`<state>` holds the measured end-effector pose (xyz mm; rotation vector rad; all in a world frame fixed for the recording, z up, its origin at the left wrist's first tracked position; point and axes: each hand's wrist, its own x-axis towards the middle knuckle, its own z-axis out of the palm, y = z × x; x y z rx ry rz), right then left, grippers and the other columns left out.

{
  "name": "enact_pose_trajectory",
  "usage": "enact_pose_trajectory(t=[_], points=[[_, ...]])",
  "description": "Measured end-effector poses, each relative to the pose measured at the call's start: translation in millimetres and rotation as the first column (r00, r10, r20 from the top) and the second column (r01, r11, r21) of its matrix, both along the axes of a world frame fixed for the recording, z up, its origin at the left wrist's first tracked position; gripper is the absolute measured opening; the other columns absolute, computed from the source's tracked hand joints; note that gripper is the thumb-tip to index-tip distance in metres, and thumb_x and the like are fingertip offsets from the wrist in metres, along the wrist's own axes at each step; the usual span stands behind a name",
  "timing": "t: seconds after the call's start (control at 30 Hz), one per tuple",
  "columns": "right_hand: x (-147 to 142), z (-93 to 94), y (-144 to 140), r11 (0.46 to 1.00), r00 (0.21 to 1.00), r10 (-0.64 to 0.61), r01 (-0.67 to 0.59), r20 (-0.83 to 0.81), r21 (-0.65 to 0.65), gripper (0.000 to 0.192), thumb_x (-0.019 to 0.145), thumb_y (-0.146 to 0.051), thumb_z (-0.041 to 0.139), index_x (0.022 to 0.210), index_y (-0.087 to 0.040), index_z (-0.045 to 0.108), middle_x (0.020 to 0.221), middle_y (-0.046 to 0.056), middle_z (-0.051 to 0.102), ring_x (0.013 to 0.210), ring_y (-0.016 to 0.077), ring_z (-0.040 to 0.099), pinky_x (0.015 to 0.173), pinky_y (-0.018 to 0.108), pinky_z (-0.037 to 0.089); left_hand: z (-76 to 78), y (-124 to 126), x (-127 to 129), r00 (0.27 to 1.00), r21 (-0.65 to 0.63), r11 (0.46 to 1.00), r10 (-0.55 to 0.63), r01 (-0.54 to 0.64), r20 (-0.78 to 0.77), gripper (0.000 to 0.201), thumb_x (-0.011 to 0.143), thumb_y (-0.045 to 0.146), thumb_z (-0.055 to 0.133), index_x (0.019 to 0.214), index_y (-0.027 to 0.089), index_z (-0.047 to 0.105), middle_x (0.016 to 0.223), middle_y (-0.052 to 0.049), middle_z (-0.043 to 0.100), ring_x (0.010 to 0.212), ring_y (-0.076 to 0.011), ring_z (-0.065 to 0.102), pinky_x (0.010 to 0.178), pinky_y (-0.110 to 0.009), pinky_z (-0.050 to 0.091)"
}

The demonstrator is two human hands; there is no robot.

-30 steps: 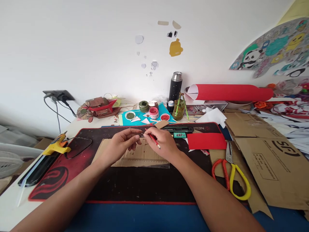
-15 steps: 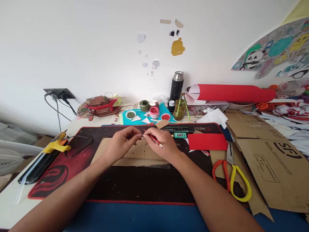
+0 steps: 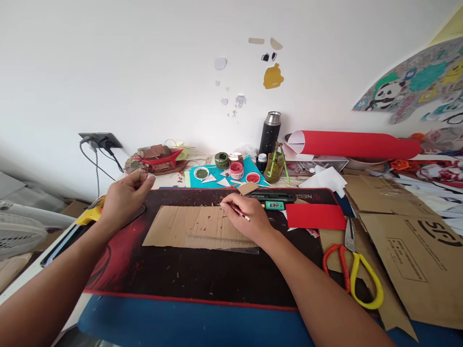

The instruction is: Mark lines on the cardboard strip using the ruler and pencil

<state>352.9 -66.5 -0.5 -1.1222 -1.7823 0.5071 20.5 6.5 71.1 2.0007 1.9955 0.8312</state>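
My right hand (image 3: 249,219) rests on the flat brown cardboard sheet (image 3: 188,225) in the middle of the black and red desk mat (image 3: 202,274), fingers pinching a thin red pencil (image 3: 239,211) whose point sits at the sheet's upper right edge. A clear plastic ruler (image 3: 224,242) lies along the sheet's lower edge, touching it, not held by either hand.

My left hand (image 3: 123,200) is lifted off to the left, over the mat's upper left corner, near the yellow glue gun (image 3: 88,216). Its fingers are loosely curled, thumb against the fingertips; I can't tell if anything tiny is pinched there.

Well apart on the right: the red and yellow handled scissors (image 3: 356,270), touching the mat edge, and a red paper rectangle (image 3: 314,216) just beside my right hand. Small paint pots (image 3: 237,169) stand at the back of the desk.

Step in hand, as I judge it: marking the cardboard with the pencil. Next move likely calls for the left hand coming down to steady the sheet or ruler, so the line stays straight.
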Motion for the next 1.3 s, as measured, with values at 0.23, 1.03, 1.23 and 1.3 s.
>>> enact_pose_trajectory(t=[0.23, 1.03, 1.23, 1.3], points=[[0.8, -1.6, 0.6, 1.000, 1.000, -0.008, 0.009, 0.014, -0.009, 0.014, 0.107, -0.029, 0.065, 0.099, -0.025, 0.076, 0.087, 0.002, 0.083, 0.075, 0.0196, 0.074, 0.070, 0.029, 0.048, -20.1, 25.2, -19.7, 0.997, -0.208, 0.976, -0.065, 0.058, -0.030, 0.044, 0.106, 0.045, 0.074, 0.141, 0.019, 0.067, 0.143, -0.012, 0.068, 0.122, -0.0294, 0.071, 0.101, -0.052, 0.064], [0.4, -3.0, 0.6, 1.000, 1.000, -0.011, 0.012, 0.020, -0.026, 0.014, 0.106, -0.028, 0.066, 0.098, -0.026, 0.077, 0.088, 0.002, 0.084, 0.075, 0.0202, 0.075, 0.070, 0.030, 0.048, -28.0, 23.9, -5.9, 0.920, -0.144, 0.969, -0.135, 0.199, 0.367, 0.038, 0.085, 0.060, 0.074, 0.095, 0.026, 0.063, 0.077, -0.003, 0.077, 0.068, -0.0228, 0.075, 0.066, -0.034, 0.060], [0.7, -2.8, 0.0, 1.000, 1.000, -0.009, 0.010, 0.015, -0.025, 0.013, 0.106, -0.027, 0.066, 0.098, -0.026, 0.077, 0.087, 0.002, 0.084, 0.075, 0.0199, 0.075, 0.070, 0.030, 0.048, -27.0, 23.3, -5.8, 0.920, -0.133, 0.971, -0.136, 0.196, 0.367, 0.036, 0.097, 0.056, 0.072, 0.102, 0.022, 0.061, 0.079, 0.000, 0.075, 0.067, -0.0195, 0.073, 0.068, -0.035, 0.061], [0.8, -2.6, -0.4, 1.000, 1.000, -0.012, 0.012, 0.016, -0.028, 0.013, 0.106, -0.027, 0.066, 0.098, -0.026, 0.077, 0.086, 0.001, 0.083, 0.074, 0.0197, 0.074, 0.069, 0.030, 0.047, -27.1, 25.3, -6.0, 0.926, -0.125, 0.976, -0.126, 0.181, 0.357, 0.034, 0.097, 0.056, 0.070, 0.099, 0.024, 0.060, 0.078, -0.001, 0.075, 0.066, -0.0204, 0.074, 0.068, -0.035, 0.061]])
